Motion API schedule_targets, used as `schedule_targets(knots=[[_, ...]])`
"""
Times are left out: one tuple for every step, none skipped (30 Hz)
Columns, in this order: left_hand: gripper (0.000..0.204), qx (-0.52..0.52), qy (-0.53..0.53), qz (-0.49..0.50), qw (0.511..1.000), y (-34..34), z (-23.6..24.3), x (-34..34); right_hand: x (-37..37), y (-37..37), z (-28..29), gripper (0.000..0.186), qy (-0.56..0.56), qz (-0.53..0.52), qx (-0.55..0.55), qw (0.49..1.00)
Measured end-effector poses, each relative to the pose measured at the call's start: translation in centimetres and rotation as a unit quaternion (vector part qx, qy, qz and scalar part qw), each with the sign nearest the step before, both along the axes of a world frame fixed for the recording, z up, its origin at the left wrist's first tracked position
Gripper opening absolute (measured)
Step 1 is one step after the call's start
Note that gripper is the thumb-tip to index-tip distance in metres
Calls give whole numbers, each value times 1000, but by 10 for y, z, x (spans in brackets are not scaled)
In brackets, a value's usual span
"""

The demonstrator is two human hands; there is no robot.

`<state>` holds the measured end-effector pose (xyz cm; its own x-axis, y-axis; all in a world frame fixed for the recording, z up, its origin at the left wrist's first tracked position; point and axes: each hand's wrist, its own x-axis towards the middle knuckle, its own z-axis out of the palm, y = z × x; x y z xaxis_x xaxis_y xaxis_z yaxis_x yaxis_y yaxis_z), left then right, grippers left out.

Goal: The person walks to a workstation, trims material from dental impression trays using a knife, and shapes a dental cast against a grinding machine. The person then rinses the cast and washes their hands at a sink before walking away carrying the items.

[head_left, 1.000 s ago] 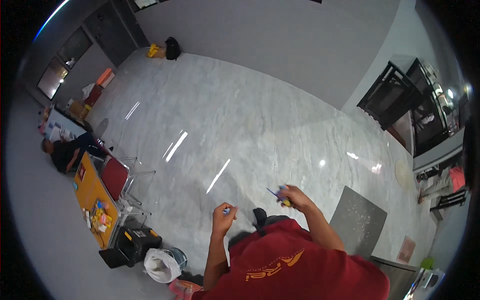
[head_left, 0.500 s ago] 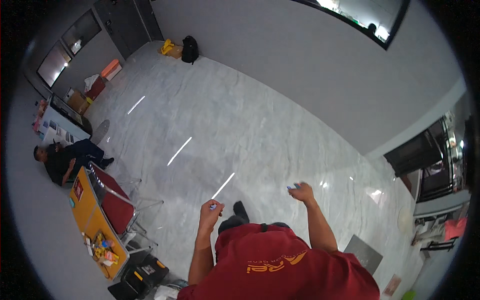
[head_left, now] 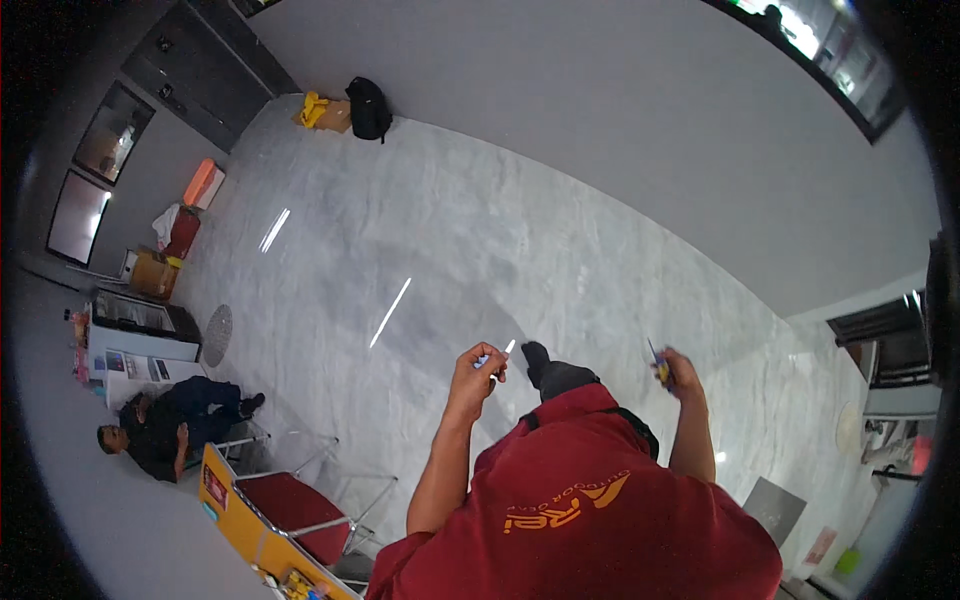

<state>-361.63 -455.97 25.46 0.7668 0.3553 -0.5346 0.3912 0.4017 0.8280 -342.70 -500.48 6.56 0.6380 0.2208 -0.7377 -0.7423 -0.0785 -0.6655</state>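
Note:
Closed fingers of my left hand point(head_left: 470, 383) grip a small pale-blue object point(head_left: 482, 361), mostly hidden by the fingers and too small to name. It is held above the floor, in front of my body. Out to the right, my right hand point(head_left: 684, 374) is closed around a screwdriver point(head_left: 661, 367) with a yellow and dark handle. Its thin shaft points away from me, up and to the left. The two hands are well apart and touch nothing else.
Grey marble floor point(head_left: 440, 210) stretches ahead to a grey wall point(head_left: 600, 120). At left stand a yellow table point(head_left: 230, 520) and a red folding chair point(head_left: 295, 515), with a seated person point(head_left: 165, 425) beyond. A black backpack point(head_left: 369, 110) rests by the far wall; boxes point(head_left: 155, 272) line the left.
My view has turned and moved forward, so the table and seated person sit lower in it. Both hands appear farther right, still closed on their things; the screwdriver's shaft now shows clearly.

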Motion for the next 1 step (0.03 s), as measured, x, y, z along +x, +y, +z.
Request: schedule_targets(knots=[[20, -23, 4, 12, 1000, 25, -3, 18, 43, 55, -7, 31, -60, 0, 18, 998]])
